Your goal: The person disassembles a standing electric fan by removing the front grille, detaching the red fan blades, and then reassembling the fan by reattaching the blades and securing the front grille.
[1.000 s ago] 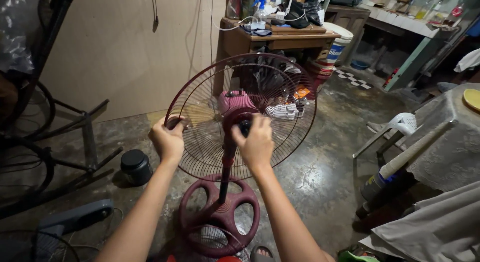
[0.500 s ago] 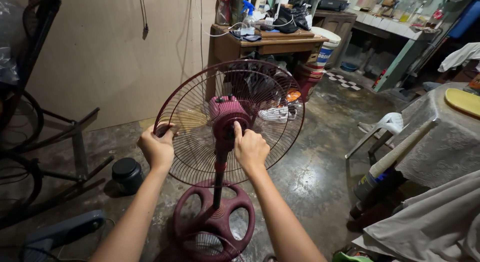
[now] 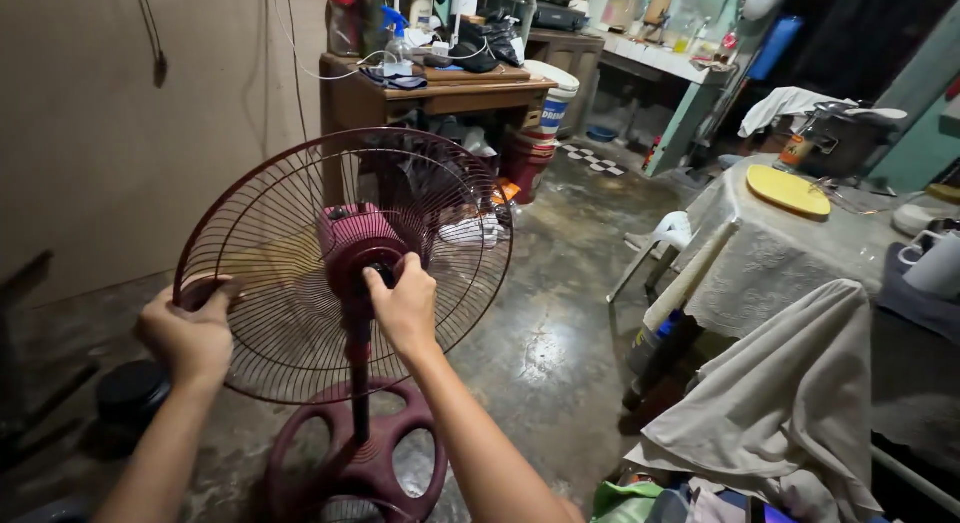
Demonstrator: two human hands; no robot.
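This is looking like a cluttered home back room doubling as a repair space: a bare concrete floor point(image 3: 560, 313) is showing, a wooden bench point(image 3: 440, 88) is carrying bottles and cables, a cloth-covered table point(image 3: 790, 253) is holding a yellow plate point(image 3: 788, 190), and a teal kitchen counter point(image 3: 680, 68) is standing behind

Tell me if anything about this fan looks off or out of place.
The fan has only its rear wire guard: no blades or front grille show. The left hand grips the guard's rim; the right hand is at the motor hub.
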